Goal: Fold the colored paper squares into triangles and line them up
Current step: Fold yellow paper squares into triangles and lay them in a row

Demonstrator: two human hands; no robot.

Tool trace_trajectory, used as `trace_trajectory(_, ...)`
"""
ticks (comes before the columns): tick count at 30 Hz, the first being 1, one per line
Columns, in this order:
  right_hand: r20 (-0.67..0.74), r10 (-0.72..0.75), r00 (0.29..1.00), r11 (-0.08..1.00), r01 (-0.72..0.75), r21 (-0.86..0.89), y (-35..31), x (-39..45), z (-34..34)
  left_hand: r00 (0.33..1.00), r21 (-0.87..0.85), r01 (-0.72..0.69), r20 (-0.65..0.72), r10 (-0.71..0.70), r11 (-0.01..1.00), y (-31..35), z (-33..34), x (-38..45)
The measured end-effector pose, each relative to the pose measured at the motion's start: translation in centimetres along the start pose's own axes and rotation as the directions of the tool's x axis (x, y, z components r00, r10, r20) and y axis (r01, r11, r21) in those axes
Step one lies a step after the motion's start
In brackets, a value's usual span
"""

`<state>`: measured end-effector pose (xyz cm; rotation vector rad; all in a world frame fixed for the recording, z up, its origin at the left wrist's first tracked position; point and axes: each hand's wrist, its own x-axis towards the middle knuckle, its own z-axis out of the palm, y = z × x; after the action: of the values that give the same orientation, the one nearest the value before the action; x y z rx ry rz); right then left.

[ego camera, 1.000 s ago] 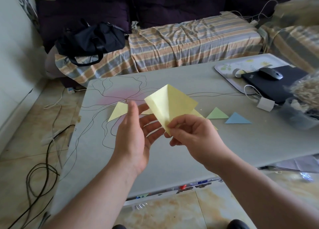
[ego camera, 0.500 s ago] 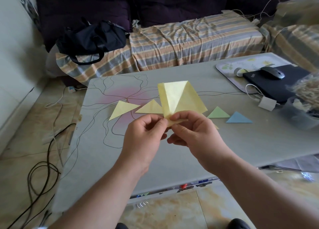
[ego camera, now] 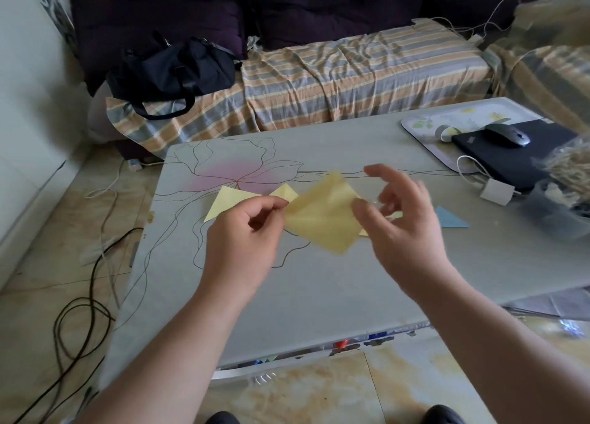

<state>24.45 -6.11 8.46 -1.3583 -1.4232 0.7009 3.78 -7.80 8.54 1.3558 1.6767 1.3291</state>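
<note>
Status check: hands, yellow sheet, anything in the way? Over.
Left hand pinches the yellow sheet by its left corner, above the table. Right hand open, off the sheet. Folded triangles beneath; nothing blocking.

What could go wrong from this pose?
1. Only the left hand pinches the yellow paper, at one corner; the right hand is open beside it, so the sheet could slip or twist.
2. The paper hangs over the folded triangles; setting it down may disturb that row.

Soft, even daylight — no glare; right hand (ego camera: 403, 212) and yellow paper (ego camera: 322, 214) motion-blurred, frame edges bowed.
</note>
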Motion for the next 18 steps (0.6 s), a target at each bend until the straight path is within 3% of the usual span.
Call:
trace_trajectory(2,-0.066,-0.050,0.997,0.988,0.039,-0.152,0.1,0.5,-0.7,0.999,0.087,-0.053,0.008,0.052,0.995,0.1,-0.2,-0.1)
trace_trajectory(4,-0.049,-0.190,0.981,0.938,0.167,-0.305,0.0,0.5,-0.9,0.992,0.142,-0.121,0.043,0.116,0.982,0.2,-0.1,-0.5)
trace_trajectory(6,0.060,-0.278,0.959,0.890,0.281,-0.360,-0.1,0.0,-0.4,0.978,0.164,-0.197,0.105,0.181,0.966,0.3,0.1,-0.7)
trace_trajectory(8,0.207,-0.262,0.943,0.878,0.322,-0.355,0.0,-0.4,0.3,0.956,0.164,-0.253,0.191,0.221,0.953,0.3,0.4,-1.0)
trace_trajectory(10,0.359,-0.139,0.923,0.911,0.261,-0.319,0.1,-0.8,0.9,0.944,0.118,-0.255,0.244,0.221,0.960,0.2,0.8,-1.3)
trace_trajectory(13,0.474,0.085,0.876,0.991,-0.024,-0.134,-0.2,-0.8,1.0,0.956,0.046,-0.187,0.240,0.171,0.981,0.4,0.9,-1.7)
trace_trajectory(15,0.527,0.154,0.836,0.987,-0.156,-0.042,-0.3,-0.7,0.8,0.961,0.028,-0.160,0.232,0.149,0.987,0.6,0.8,-1.8)
trace_trajectory(18,0.569,0.176,0.803,0.984,-0.155,-0.086,-0.2,-0.6,0.6,0.964,0.057,-0.153,0.230,0.136,0.987,1.1,0.4,-1.6)
